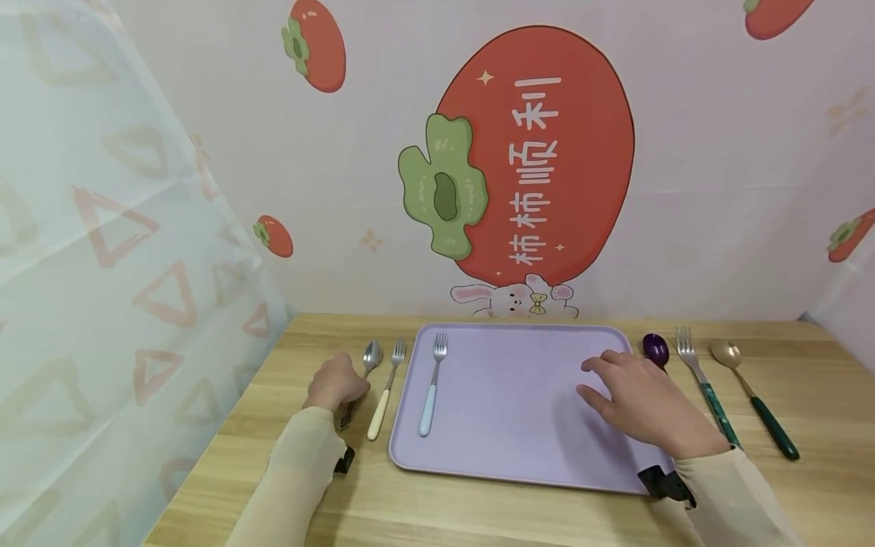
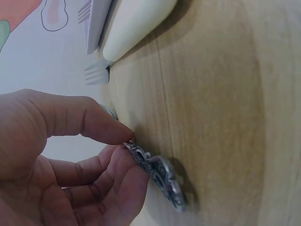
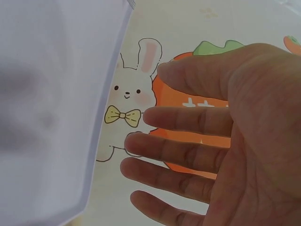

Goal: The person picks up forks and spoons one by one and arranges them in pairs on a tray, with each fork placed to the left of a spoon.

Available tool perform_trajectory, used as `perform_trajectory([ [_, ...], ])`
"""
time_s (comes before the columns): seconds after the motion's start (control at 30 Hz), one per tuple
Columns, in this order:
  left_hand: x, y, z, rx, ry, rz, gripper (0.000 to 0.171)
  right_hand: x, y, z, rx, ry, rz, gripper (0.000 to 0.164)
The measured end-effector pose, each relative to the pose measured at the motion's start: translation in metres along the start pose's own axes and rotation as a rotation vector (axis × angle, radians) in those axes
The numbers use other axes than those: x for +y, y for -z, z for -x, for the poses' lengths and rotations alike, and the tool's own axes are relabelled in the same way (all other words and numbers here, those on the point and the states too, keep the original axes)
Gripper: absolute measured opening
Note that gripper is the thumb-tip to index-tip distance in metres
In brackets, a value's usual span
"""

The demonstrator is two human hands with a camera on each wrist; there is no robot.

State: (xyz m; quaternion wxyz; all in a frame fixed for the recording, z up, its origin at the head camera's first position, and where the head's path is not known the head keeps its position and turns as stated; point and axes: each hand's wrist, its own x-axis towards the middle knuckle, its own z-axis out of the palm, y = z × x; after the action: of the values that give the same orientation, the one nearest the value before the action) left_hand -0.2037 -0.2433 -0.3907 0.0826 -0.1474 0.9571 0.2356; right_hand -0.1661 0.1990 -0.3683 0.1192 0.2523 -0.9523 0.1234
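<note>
– Taking the lilac rectangular tray (image 1: 506, 410) as a clock, twelve toward the printed backdrop (image 1: 355, 175), where is the left hand (image 1: 335, 384)?
– At nine, outside the rim. Its grip pinches the ornate handle of a silver metal spoon (image 1: 372, 355) between thumb and fingers; the bowl points to about one
– Does the handle's end touch the pale wood-grain counter (image 1: 369, 501)?
– I can't tell; it is very near the surface
– And the right hand (image 1: 639, 391)?
– Above the tray's three o'clock side, its grip spread, thumb and fingers apart
– What lies between the spoon and the tray?
– A silver fork with a cream handle (image 1: 383, 404), near the rim. Inside the tray, near nine, rests a silver fork with a pale-blue handle (image 1: 431, 395), tines toward twelve
– And on the opposite side?
– Past the rim at two, a glossy purple spoon (image 1: 655, 349), its handle hidden behind the right hand. Around three, a silver fork with a marbled green handle (image 1: 712, 399), then, farther out, a gold-toned spoon with a dark green handle (image 1: 771, 428), bowl toward eleven
</note>
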Motion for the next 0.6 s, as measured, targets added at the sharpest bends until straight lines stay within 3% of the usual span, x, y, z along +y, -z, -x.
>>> perform_trajectory([
  [0.2,0.0034,0.0035,0.0017,-0.003,0.006,-0.006,0.025,0.0006,0.0023,-0.0026,-0.017,-0.009,-0.008,0.032],
  [0.6,0.0043,0.0016,0.0049,-0.021,0.003,0.008,0.020,-0.0005,0.0025,-0.0008,-0.023,-0.023,-0.006,0.032],
])
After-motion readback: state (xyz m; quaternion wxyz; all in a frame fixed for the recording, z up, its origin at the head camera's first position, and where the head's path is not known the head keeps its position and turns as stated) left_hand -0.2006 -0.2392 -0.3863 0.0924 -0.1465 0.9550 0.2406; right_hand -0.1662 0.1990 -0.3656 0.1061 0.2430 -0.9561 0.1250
